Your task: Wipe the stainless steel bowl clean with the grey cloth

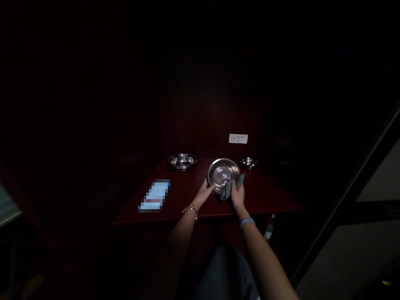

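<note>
A shiny metal bowl (222, 170) is tilted toward me above the dark red table (184, 196). Its lower left rim is gripped by my left hand (203, 193), thumb over the edge. My right hand (238, 196) is closed on a grey cloth (229, 189), which lies against the bowl's lower right rim and hangs over it. Fingers behind the bowl and under the cloth are hidden. To the left at the back stands a second metal bowl (182, 162); a smaller metal bowl (249, 163) sits behind to the right.
A blurred-out, light blue flat object (155, 196) lies at the table's left. On the back wall is a white power socket (238, 138). Below the table's right front edge stands a clear bottle (269, 228). My knee (223, 271) is under the front edge. Surroundings are very dark.
</note>
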A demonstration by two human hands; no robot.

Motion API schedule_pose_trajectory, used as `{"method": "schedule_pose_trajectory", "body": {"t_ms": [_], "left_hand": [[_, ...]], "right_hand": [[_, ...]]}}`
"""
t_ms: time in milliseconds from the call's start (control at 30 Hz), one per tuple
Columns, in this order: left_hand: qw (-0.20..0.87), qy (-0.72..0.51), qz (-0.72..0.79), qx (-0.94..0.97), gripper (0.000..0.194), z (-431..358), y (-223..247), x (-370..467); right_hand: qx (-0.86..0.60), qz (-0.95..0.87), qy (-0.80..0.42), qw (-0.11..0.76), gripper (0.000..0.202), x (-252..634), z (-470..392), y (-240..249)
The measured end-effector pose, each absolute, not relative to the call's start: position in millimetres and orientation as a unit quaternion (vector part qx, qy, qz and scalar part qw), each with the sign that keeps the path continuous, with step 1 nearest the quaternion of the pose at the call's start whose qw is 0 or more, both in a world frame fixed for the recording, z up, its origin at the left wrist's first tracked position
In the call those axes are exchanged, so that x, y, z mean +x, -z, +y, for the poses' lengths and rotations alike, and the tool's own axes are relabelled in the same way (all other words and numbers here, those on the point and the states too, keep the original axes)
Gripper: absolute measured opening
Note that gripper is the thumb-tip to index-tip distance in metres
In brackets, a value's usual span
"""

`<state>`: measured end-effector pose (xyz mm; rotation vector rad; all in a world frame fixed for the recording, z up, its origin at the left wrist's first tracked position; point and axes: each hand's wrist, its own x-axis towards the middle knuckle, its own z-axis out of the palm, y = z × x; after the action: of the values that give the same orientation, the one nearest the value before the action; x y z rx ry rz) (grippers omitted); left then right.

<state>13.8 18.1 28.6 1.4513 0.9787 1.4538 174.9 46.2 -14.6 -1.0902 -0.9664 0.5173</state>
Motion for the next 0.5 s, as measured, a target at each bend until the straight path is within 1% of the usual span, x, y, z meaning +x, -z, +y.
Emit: {"method": "schedule_pose_trajectory", "body": {"t_ms": [267,500], "left_hand": [[0.424,-0.584,0.396,0.567,0.048,17.9,-31.1,8.4],[0.428,-0.595,0.389,0.558,0.05,27.3,-23.0,6.2]], "right_hand": [[-0.488,-0.438,-0.234,0.718,0.043,173.5,47.8,15.0],[-0.497,-0.438,-0.237,0.71,0.039,173.7,47.4,15.6]]}}
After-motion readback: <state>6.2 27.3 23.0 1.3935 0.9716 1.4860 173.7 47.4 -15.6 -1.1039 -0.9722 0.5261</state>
